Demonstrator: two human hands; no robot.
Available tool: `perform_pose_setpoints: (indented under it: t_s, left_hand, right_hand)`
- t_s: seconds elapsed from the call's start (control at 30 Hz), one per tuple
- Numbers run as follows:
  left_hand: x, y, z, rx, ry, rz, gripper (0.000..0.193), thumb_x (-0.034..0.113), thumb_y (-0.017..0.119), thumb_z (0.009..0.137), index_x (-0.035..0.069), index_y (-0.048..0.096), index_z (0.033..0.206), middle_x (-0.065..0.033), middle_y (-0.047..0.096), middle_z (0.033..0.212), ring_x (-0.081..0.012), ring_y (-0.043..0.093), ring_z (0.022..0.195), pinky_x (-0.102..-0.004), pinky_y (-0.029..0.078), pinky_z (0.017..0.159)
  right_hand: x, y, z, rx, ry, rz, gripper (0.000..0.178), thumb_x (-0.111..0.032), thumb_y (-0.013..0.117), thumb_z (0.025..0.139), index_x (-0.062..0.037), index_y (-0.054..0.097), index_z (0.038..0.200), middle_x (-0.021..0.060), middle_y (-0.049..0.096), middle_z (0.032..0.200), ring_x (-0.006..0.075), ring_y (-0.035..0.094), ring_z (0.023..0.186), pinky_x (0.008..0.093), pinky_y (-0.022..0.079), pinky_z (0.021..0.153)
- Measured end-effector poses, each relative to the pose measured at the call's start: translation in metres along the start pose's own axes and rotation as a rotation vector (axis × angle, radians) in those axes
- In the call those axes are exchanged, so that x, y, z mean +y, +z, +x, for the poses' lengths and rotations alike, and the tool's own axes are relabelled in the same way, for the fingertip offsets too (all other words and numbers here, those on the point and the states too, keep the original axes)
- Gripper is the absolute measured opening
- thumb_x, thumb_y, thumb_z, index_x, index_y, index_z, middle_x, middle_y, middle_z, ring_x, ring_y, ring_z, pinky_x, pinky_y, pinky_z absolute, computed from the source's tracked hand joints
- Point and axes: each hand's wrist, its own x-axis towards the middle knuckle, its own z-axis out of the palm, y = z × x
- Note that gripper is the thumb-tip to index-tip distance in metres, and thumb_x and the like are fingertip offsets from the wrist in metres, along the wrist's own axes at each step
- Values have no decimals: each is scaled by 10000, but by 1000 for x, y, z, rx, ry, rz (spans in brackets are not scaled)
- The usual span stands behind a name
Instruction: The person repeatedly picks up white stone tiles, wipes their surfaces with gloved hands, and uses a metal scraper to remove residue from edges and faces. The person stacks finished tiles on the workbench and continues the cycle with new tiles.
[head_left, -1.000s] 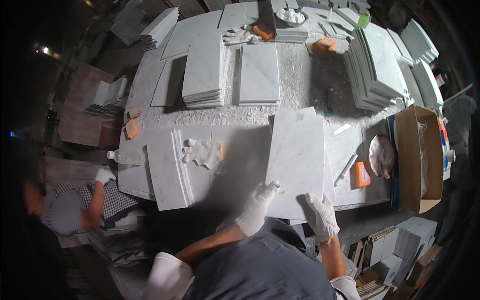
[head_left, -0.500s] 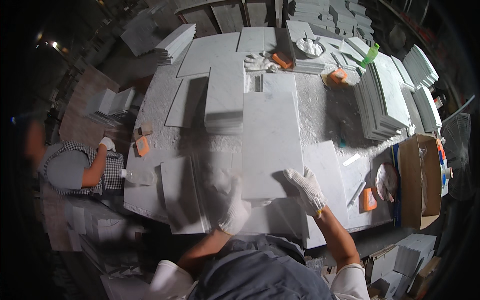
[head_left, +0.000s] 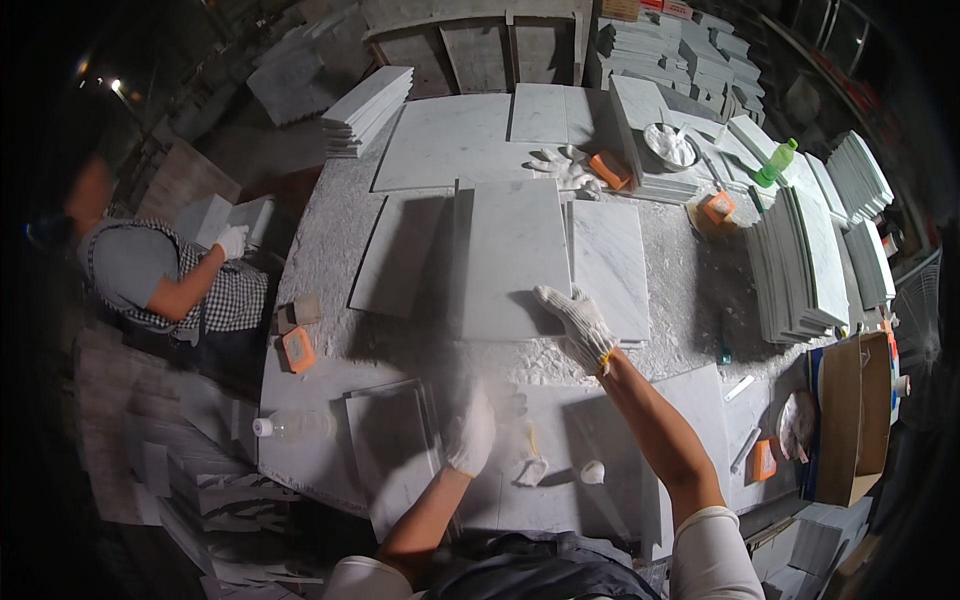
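Observation:
A white marble tile (head_left: 515, 255) lies on a stack in the middle of the dusty table. My right hand (head_left: 580, 325), in a white knit glove, grips its near right corner, with the thumb on top and the fingers along the side. My left hand (head_left: 476, 428), gloved too, is apart from the tile, over the near part of the table; its fingers are smeared by motion. Near it lie a small white scrap (head_left: 532, 470) and a small round white thing (head_left: 593, 472). A grey-veined marble tile (head_left: 612, 260) shows right of the stack.
Thick tile stacks stand at right (head_left: 795, 265) and far left (head_left: 368, 108). A bowl of white paste (head_left: 671, 147), a green bottle (head_left: 776, 163), an orange block (head_left: 611, 170) and a cardboard box (head_left: 848, 415) are about. At left a co-worker (head_left: 170, 265) sits beside a clear bottle (head_left: 295, 425).
The tile has moved away from me onto the middle stack. My left hand has come off it; my right hand has gone forward with it. The view has shifted.

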Motion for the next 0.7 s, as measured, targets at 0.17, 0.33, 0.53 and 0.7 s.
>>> perform_pose_setpoints:
  t_s: [0.17,0.33,0.53,0.7]
  left_hand:
    - [44,39,51,90,3,-1,644,604,454,1049,59,494,1390,-196,631,1223,-363,681,1066,-507,579,897]
    - [60,49,78,149,106,78,449,451,535,1054,61,535,1277,-181,675,1116,-306,720,912,-434,605,802]
    - [57,48,90,260,112,53,277,333,608,1039,72,619,1132,-140,709,949,-265,727,785,-419,609,662]
    - [59,30,91,336,226,370,267,327,624,1035,68,684,1053,-93,727,916,-189,678,707,-343,563,606]
  right_hand:
    - [8,5,42,24,66,-26,362,-264,730,981,35,701,1182,76,751,1047,110,673,846,251,543,727]
    - [2,4,57,220,91,-479,385,-371,705,986,11,693,1032,80,736,935,148,689,804,290,550,674]
    - [-68,-11,32,234,-88,-1507,449,-466,619,1008,-30,713,956,47,628,569,163,632,497,359,497,478]
    - [-89,-40,-43,235,-107,-1420,432,-409,639,1006,-23,669,1196,141,745,865,205,738,708,339,571,670]
